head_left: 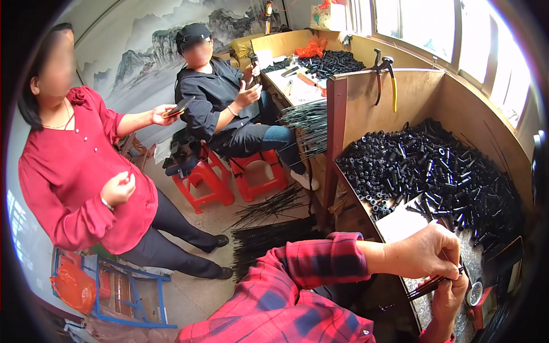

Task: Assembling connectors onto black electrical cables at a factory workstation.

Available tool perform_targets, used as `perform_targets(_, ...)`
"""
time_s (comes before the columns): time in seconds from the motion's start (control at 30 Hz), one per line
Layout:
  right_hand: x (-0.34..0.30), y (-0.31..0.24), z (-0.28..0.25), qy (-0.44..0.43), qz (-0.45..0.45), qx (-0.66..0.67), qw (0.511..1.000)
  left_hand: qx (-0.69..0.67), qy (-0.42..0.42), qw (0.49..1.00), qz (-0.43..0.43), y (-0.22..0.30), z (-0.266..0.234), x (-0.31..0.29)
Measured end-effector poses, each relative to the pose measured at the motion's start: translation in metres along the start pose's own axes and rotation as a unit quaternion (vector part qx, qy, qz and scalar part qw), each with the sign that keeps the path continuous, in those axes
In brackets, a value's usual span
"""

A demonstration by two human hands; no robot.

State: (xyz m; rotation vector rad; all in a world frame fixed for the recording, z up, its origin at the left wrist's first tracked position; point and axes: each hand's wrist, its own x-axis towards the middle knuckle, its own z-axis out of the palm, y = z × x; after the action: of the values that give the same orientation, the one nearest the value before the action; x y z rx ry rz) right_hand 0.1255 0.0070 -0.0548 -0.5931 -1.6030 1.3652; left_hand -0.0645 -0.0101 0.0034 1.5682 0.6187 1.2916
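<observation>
Over the near right part of the workbench, my two hands meet. My left hand (426,251) reaches across from the left in a red plaid sleeve, its fingers pinched at the end of several thin black rods (423,290). Just below it, my right hand (449,298) is closed around the same rods, which stick out toward the left. Whether a small part sits between the left fingertips is hidden. Beyond my hands lies a large heap of small black tubular pieces (440,171).
A pale sheet (400,224) lies beside the heap. A small round dish (474,293) stands right of my hands. Pliers (384,74) hang on the wooden divider (337,126). Long black rods (266,243) lie on the floor. One person stands at left; another sits on a red stool (260,177).
</observation>
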Motion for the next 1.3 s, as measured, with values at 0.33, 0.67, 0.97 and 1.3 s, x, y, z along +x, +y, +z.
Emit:
perform_targets(0.33, -0.002, 0.004, -0.004, 0.009, -0.011, -0.038, 0.999, -0.059, -0.012, 0.998, -0.01, -0.007, -0.005, 0.001)
perform_targets(0.67, -0.001, -0.003, 0.006, 0.005, -0.009, -0.025, 1.0, -0.006, 0.01, 1.0, 0.002, -0.003, -0.003, -0.002)
perform_targets(0.97, -0.001, -0.01, 0.004, -0.02, 0.027, 0.026, 0.999, -0.001, 0.018, 1.0, -0.017, 0.002, 0.001, -0.005)
perform_targets(1.3, 0.0, -0.006, 0.007, 0.014, -0.017, 0.007, 1.0, -0.077, -0.004, 0.994, -0.074, -0.001, 0.004, -0.004)
